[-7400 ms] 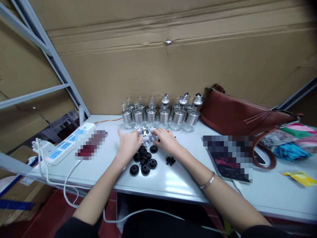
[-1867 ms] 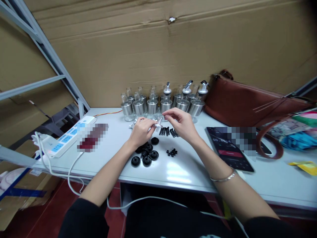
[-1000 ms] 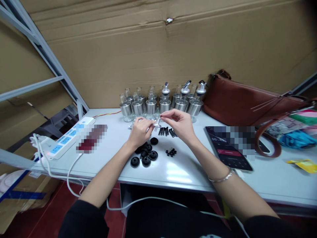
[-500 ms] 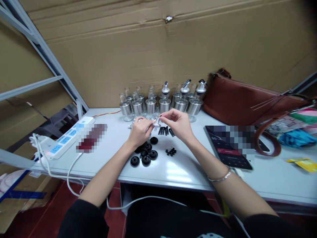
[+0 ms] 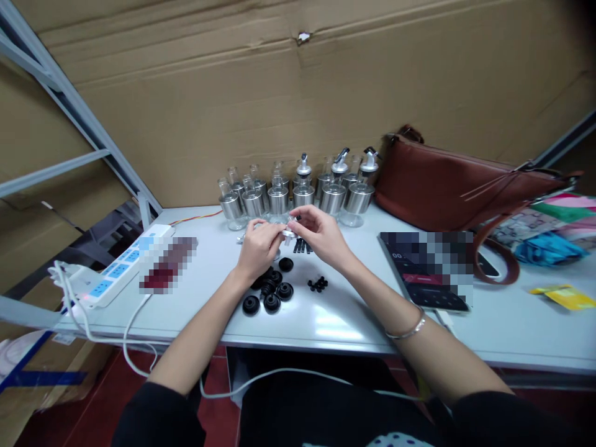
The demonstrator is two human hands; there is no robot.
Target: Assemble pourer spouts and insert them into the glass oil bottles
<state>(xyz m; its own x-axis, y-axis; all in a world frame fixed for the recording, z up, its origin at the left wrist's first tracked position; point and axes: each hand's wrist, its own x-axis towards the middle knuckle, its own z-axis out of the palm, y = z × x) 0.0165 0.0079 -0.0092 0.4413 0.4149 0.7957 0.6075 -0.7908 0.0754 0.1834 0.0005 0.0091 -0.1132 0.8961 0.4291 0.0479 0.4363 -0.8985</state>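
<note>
In front of the bottles, my left hand (image 5: 257,249) grips a silver bottle pourer top (image 5: 289,234) by its flanged base. My right hand (image 5: 320,233) is closed around the upper part of the same piece, its fingertips pinched over the spout; any small part between them is hidden. Under my right hand lies a row of black flip levers (image 5: 302,246), partly covered. Round black rubber stoppers (image 5: 272,302) are heaped below my left hand. A small cluster of little black caps (image 5: 318,284) lies to their right. More silver pieces show partly behind my left hand.
Glass bottles with steel sleeves (image 5: 278,202) stand along the back, some topped with pourers (image 5: 339,162). A power strip (image 5: 128,264) and a blurred dark red object (image 5: 162,273) lie left. At right are a phone-like device (image 5: 423,279), a brown bag (image 5: 465,186) and a yellow packet (image 5: 565,297).
My right hand has come in closer to my left, its fingers now over the spout instead of at its tip. The whole view has shifted slightly.
</note>
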